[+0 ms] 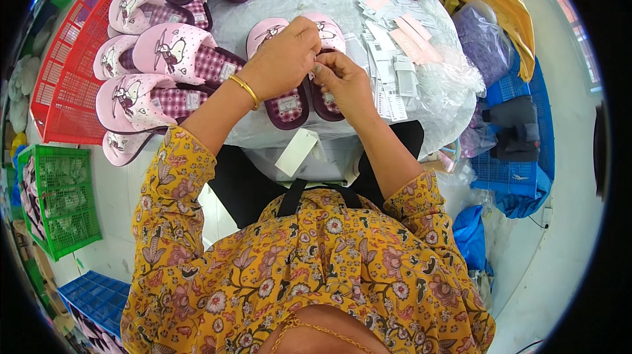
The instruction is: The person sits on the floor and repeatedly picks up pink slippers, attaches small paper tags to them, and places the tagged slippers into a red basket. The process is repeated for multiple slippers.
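A pair of pink slippers (288, 105) with plum checked insoles lies in front of me on the plastic-covered table. My left hand (284, 58) is over the left slipper's pink upper, fingers closed in a pinch. Fingertip to fingertip with it, my right hand (343, 84) pinches at the inner side of the right slipper. Whatever is between the fingers is too small and covered to make out. A blank white tag (297, 152) shows just past the table's near edge, below the slippers' heels.
More pink slippers (170, 51) are stacked at the left, with a row along the far edge. Paper labels (388, 58) lie to the right. A red crate (69, 71) stands left, a green crate (62, 199) lower left, a blue basket (507, 170) right.
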Demonstrator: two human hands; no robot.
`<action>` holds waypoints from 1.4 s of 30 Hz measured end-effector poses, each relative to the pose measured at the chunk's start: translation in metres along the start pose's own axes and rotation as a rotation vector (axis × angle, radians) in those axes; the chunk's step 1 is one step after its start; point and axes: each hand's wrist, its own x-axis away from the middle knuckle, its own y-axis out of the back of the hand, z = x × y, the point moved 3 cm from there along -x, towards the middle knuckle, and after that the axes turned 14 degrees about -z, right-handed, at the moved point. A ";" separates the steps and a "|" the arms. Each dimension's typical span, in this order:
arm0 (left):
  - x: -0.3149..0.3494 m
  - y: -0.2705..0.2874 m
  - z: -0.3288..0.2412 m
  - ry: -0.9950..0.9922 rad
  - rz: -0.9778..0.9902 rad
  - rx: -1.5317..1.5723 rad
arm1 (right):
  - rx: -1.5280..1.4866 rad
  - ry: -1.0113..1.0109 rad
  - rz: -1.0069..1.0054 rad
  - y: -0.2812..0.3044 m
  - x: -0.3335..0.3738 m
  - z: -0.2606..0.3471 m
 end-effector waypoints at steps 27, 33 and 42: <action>0.053 -0.002 0.039 0.197 -0.013 -0.152 | 0.586 0.265 -0.048 -0.031 -0.002 0.008; 0.056 -0.003 0.040 0.204 -0.036 -0.134 | 0.648 0.349 -0.079 -0.034 -0.005 0.002; 0.058 -0.007 0.041 0.169 -0.076 -0.185 | 0.870 0.445 -0.095 -0.034 -0.013 0.000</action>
